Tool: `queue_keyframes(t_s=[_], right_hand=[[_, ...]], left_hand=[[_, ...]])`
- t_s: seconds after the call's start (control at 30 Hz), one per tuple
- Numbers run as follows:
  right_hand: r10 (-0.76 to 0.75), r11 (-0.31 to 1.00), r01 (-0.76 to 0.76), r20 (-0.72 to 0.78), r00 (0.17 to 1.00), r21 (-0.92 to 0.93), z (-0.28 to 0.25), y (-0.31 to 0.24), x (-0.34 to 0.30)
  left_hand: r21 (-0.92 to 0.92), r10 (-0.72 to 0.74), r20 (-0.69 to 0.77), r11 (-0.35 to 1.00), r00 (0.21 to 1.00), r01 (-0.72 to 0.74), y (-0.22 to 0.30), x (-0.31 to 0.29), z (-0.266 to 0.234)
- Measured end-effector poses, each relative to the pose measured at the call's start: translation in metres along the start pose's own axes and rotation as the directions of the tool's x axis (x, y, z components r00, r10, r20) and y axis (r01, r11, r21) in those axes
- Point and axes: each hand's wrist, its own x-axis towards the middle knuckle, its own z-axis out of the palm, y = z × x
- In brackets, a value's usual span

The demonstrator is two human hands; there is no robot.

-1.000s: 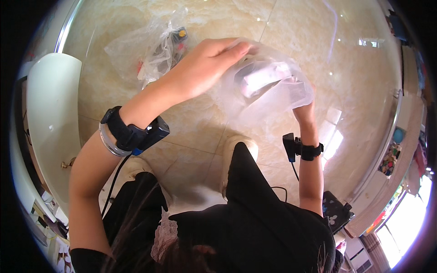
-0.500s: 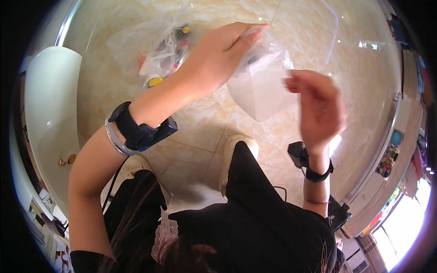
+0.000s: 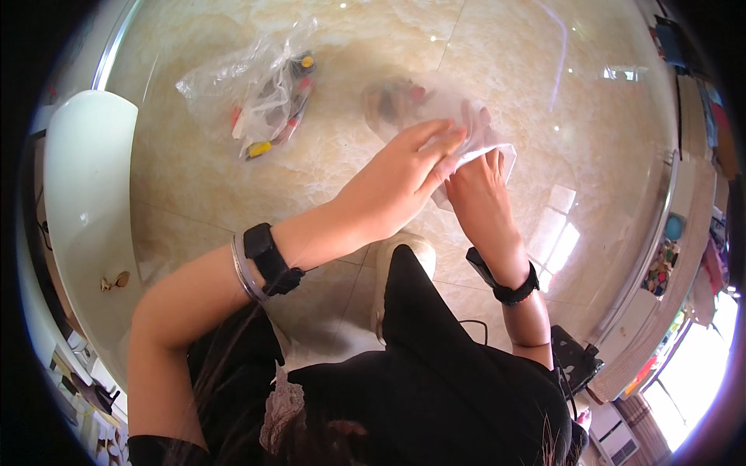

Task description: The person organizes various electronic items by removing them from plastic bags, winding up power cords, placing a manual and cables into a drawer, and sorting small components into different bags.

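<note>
Both my hands meet at a clear plastic bag (image 3: 423,109) held above a beige marble floor. My left hand (image 3: 404,175) reaches across from the left and pinches the bag's near edge. Just to its right, my right hand (image 3: 475,190) grips the same edge, where a white piece (image 3: 497,151) shows. Dark and reddish small items blur inside the bag. Each wrist wears a black band.
A second clear bag (image 3: 260,93) with small colourful items lies on the floor (image 3: 590,155) at upper left. A white curved seat (image 3: 78,202) stands at the left. Furniture and a window line the right rim. A pale shoe (image 3: 388,264) shows below my hands.
The bag has come down from in front of the camera towards the floor. My right hand, free and raised half a second ago, now grips the bag beside my left hand.
</note>
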Motion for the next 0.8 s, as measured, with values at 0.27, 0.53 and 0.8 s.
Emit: queue_keyframes(t_s=[0.27, 0.53, 0.8], right_hand=[[0.045, 0.996, -0.047, 0.026, 0.999, 0.076, 0.058, 0.030, -0.017], [0.098, 0.958, -0.065, -0.104, 0.990, 0.280, 0.073, 0.046, -0.024], [0.052, 0.979, -0.030, -0.107, 0.993, 0.203, 0.081, 0.046, -0.020]], left_hand=[[0.158, 0.025, 0.173, 0.986, 0.985, -0.053, -0.020, -0.020, 0.023], [0.302, 0.007, -0.122, 0.953, 0.993, 0.030, -0.062, -0.006, -0.005], [-0.239, -0.677, 0.114, 0.692, 0.727, 0.682, -0.117, 0.003, -0.021]])
